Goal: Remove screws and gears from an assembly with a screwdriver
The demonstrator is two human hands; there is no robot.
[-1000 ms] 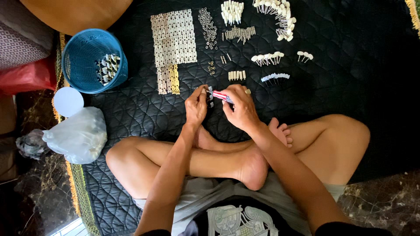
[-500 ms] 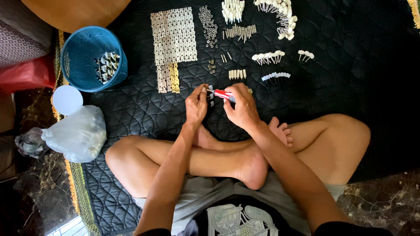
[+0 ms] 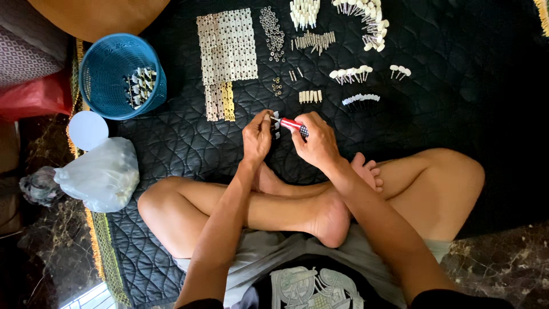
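Black quilted mat [image 3: 189, 143] covers the floor; the person sits cross-legged on it, both hands raised over the shins, close together.

Right hand [image 3: 317, 142]: fingers closed around a red-handled screwdriver [image 3: 293, 125], tip pointing left toward the other hand.
Left hand [image 3: 257, 136]: fingertips pinched on a small white part [image 3: 275, 119], just at the screwdriver tip. Part is too small to make out in detail.

Far side of the mat, laid out in groups:
- perforated pale strips [image 3: 227, 48] side by side, far left of centre, with a shorter yellowish bundle at their near end
- chain of small metal rings [image 3: 273, 31] just right of the strips
- row of short pale pegs [image 3: 310, 96] just beyond the hands
- white-capped pins [image 3: 350, 73] in rows, more heaped far right [image 3: 369, 20]

Left of the mat: blue plastic basket [image 3: 111, 71] with a few small parts inside, a round white lid [image 3: 87, 129] near it, and a translucent plastic bag [image 3: 103, 174] nearer still, touching the mat's edge.
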